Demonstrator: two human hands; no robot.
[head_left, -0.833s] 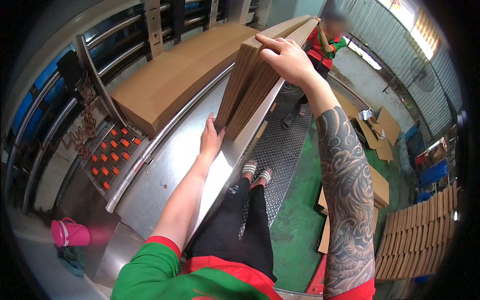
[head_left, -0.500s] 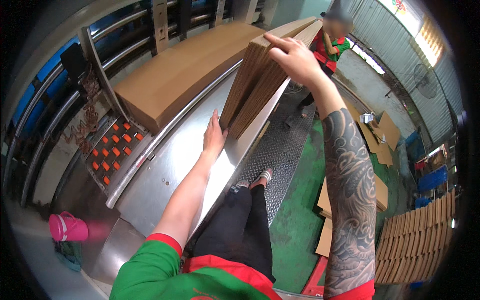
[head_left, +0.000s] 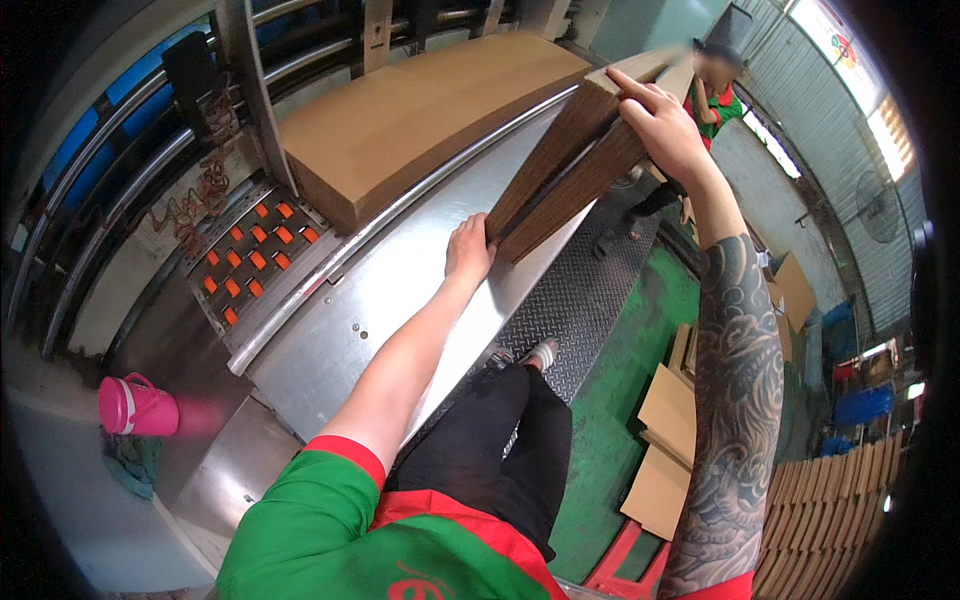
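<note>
A thick stack of flat brown cardboard sheets [head_left: 575, 155] stands on edge on the steel table, split by a narrow gap into two bundles. My right hand [head_left: 660, 125] grips its upper corner, the index finger stretched across the top edge; some fingertips are hidden behind the board. Low on the stack's near left edge, my left hand [head_left: 470, 250] is closed against the cardboard, its fingers partly hidden. Under the stack lies the bright steel table top [head_left: 400, 310].
A long pile of cardboard [head_left: 420, 120] lies behind a metal rail. Orange rollers [head_left: 250, 260] sit to the left, near a pink bucket [head_left: 140, 405]. A co-worker [head_left: 715, 95] stands beyond the stack. Cardboard sheets [head_left: 665, 440] rest beside the green floor, above a red metal frame [head_left: 625, 565].
The stack and both hands have shifted right in view, and the stack leans further over. My left hand's fingers, stretched out before, are now bent in against the board. The view has turned.
</note>
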